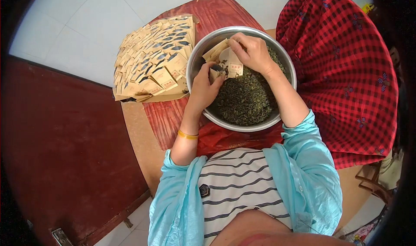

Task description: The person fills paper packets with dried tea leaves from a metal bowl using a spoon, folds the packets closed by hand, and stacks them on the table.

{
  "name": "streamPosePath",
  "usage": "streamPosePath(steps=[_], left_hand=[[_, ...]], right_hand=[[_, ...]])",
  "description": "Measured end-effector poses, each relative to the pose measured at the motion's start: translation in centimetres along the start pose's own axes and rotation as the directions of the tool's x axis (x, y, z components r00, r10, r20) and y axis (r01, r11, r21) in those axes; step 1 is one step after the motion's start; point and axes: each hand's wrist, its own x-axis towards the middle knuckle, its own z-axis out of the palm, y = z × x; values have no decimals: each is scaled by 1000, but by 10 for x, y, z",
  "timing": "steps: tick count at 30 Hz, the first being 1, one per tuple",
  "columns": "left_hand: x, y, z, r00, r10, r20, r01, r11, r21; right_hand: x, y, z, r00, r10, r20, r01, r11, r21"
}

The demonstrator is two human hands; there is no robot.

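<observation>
A large metal basin [289, 94] holds a heap of dark green dried leaves [247, 99], like loose tea. Inside its left side, my left hand [205, 86] is closed around a small paper packet [213, 74], with dark leaf bits at its mouth. My right hand [255, 54] reaches in from the right, its fingers curled together over the far part of the basin; whatever they pinch is hidden. Beneath them lies a pale paper piece with a red-printed label [235, 69]. More tan packets [215, 51] rest against the basin's far left wall.
Left of the basin, a shallow carton [162, 99] is packed with rows of tan paper packets [151, 55]. Both stand on a red wood-patterned surface [216, 9]. A red-and-black checked cloth [342, 77] drapes at the right; a dark red panel [65, 150] fills the lower left.
</observation>
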Motion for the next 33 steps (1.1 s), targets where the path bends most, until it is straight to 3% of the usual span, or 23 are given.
streamPosePath(steps=[2,3,5,6,8,10,13,14,17,22,24,26,28,29,30,31,32,33], left_hand=[[1,-3,0,1000,-14,-5,14,1000,7],[2,-9,1,999,-16,-31,14,997,-79],[3,-20,3,998,-22,-57,13,986,-163],[4,-23,3,999,-17,-43,6,970,-245],[4,-26,4,999,-10,-33,-2,946,-325],[3,-26,3,1000,-1,1,1,939,-345],[3,-20,-2,999,15,30,-8,975,-223],[3,-22,-1,1000,15,20,-10,974,-225],[4,-26,2,1000,-19,20,25,935,-352],[4,-23,0,998,16,62,7,934,-358],[5,-27,0,997,15,79,14,932,-362],[5,-34,5,997,55,61,-35,958,-285],[5,-22,0,995,11,98,25,933,-359],[3,-15,-2,996,45,79,-23,966,-258],[3,-11,-2,995,79,64,-69,986,-152],[4,-14,0,995,94,38,-86,980,-178],[5,-19,3,996,90,26,-84,980,-178],[6,-25,6,995,44,87,-16,954,-300]], right_hand=[[0,3,0,962,168,216,-140,980,-139],[-2,8,3,962,168,216,-140,980,-139],[-8,18,12,886,122,448,-110,992,-54],[-5,12,8,886,123,448,-110,992,-55],[2,-5,-3,479,132,868,-249,968,-10],[-4,-5,2,462,68,884,-269,961,66],[-2,-7,2,704,115,701,-392,886,248],[0,-7,2,701,108,705,-386,889,248],[1,-11,4,820,96,564,-340,874,347],[-9,-36,13,865,16,501,-184,940,286],[-9,-43,16,874,-77,479,34,995,98],[-11,-43,16,881,-124,457,96,992,84],[-10,-41,17,887,-180,425,199,980,0],[-10,-40,17,882,-192,430,209,978,8],[-10,-40,17,933,-133,333,144,990,-9],[-10,-39,16,970,-70,233,77,997,-19],[-9,-37,14,968,-80,240,86,996,-14],[-7,-36,9,975,8,220,-3,1000,-23]])
